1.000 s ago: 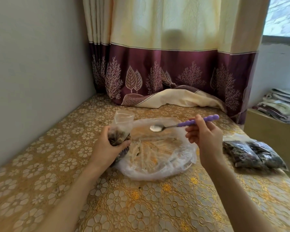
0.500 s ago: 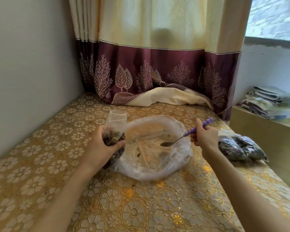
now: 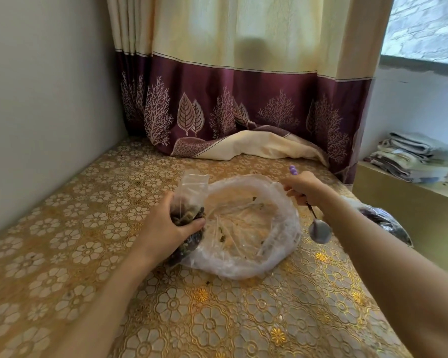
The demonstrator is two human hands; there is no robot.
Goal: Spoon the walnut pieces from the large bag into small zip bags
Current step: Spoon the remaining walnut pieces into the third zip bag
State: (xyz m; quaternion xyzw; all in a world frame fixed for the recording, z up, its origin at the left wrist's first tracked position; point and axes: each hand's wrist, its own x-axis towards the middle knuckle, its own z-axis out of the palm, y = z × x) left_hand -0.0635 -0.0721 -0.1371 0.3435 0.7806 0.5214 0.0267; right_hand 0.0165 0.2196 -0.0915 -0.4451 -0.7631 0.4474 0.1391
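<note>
- On the gold floral counter, your left hand grips the small zip bag, fingers and thumb curled round its walnut-filled lower part (the open top stands upright above them).
- Just beside it to the right lies the large bag, spread open with only scraps inside.
- Your right hand pinches the purple-handled spoon, bowl hanging down past the large bag's right edge.
- Filled dark bags lie behind your right forearm.
</note>
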